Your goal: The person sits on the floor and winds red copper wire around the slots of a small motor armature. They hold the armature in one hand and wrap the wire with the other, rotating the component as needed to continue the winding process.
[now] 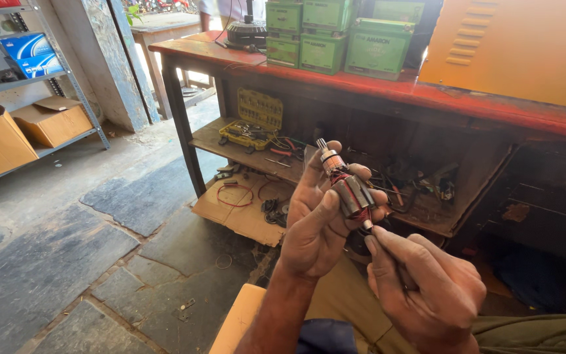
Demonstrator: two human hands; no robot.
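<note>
Gripping a small grey-and-copper motor armature (345,187) in your left hand (316,226), your right hand (424,288) pinched its lower shaft; beyond your fingers stood a red wooden workbench (427,92) over grey stone paving (67,262).

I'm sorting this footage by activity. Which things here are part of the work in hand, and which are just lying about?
In hand:
motor armature, in the left hand
right hand, pinching its lower shaft end

Lying about:
green boxes
yellow tool case
cardboard boxes
red wire loop
</note>
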